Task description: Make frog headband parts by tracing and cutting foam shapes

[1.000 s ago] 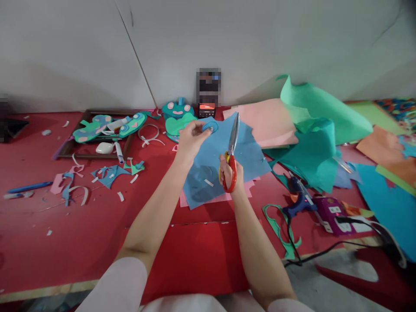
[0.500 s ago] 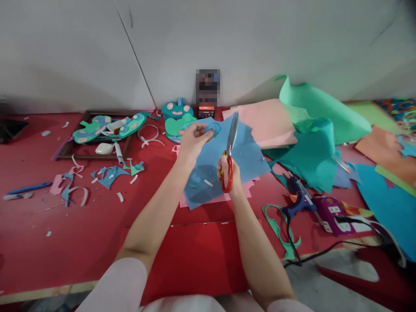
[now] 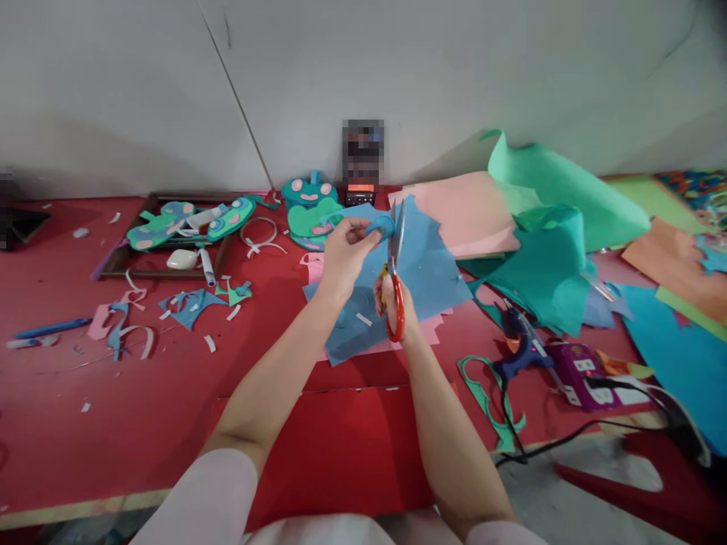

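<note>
Between the thumb and fingers of my left hand [image 3: 347, 256] is a small rounded piece of blue felt [image 3: 382, 226]. My right hand [image 3: 402, 304] grips a pair of scissors [image 3: 397, 241] with a red and a yellow handle loop. Their blades point up and away, slightly parted, right at the edge of the blue piece. Under both hands lies a larger blue sheet [image 3: 432, 261] with a jagged edge, with a pink sheet [image 3: 437, 331] showing beneath it.
To the right are a blue glue gun [image 3: 525, 344], a purple power strip [image 3: 579, 376] and teal felt [image 3: 545, 280]. Left stands a brown frame [image 3: 113, 265] holding green felt shapes [image 3: 164, 225], with scraps [image 3: 193, 306] in front. A phone [image 3: 362, 163] leans on the wall.
My left hand has shifted slightly right with the blue piece. The scissors have moved left and their blades have parted, coming up against the piece's edge.
</note>
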